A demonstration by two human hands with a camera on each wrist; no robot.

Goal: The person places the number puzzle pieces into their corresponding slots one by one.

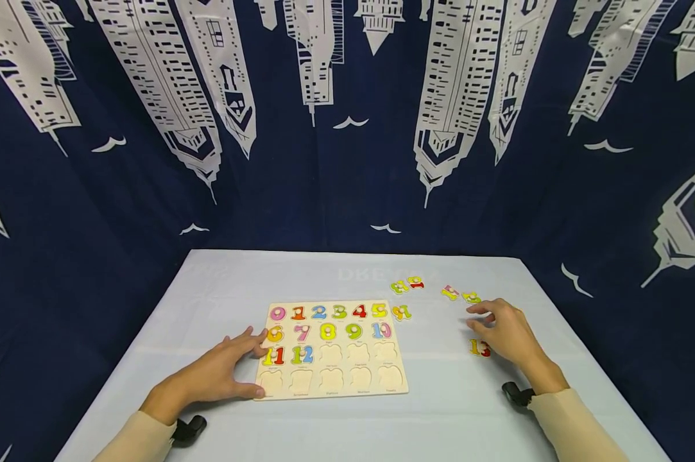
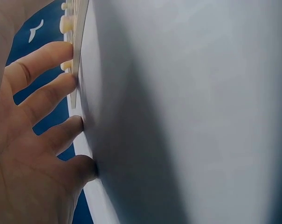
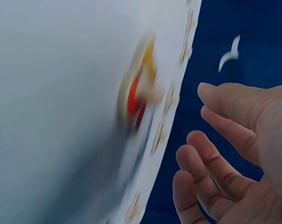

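A wooden number puzzle board point(image 1: 316, 375) lies on the table with 0 to 12 seated in its upper rows; the outlined recesses after the 12 hold no pieces. My left hand point(image 1: 223, 369) rests at its left edge, fingers spread, with fingertips at the rim and the thumb at the near corner. My right hand point(image 1: 506, 330) hovers right of the board, thumb and fingers apart and holding nothing. Just below its fingers lies the yellow-and-red 13 piece point(image 1: 479, 348). The right wrist view shows that knobbed piece point(image 3: 141, 91) blurred, beside the loosely bent fingers.
More number pieces lie beyond the board: a green-and-yellow one point(image 1: 399, 287), a red-and-yellow one point(image 1: 415, 282), a pink-and-yellow one point(image 1: 450, 292) and a yellow-green one point(image 1: 471, 298) near my right fingertips. An orange-and-yellow piece point(image 1: 402, 312) sits against the board's far right corner.
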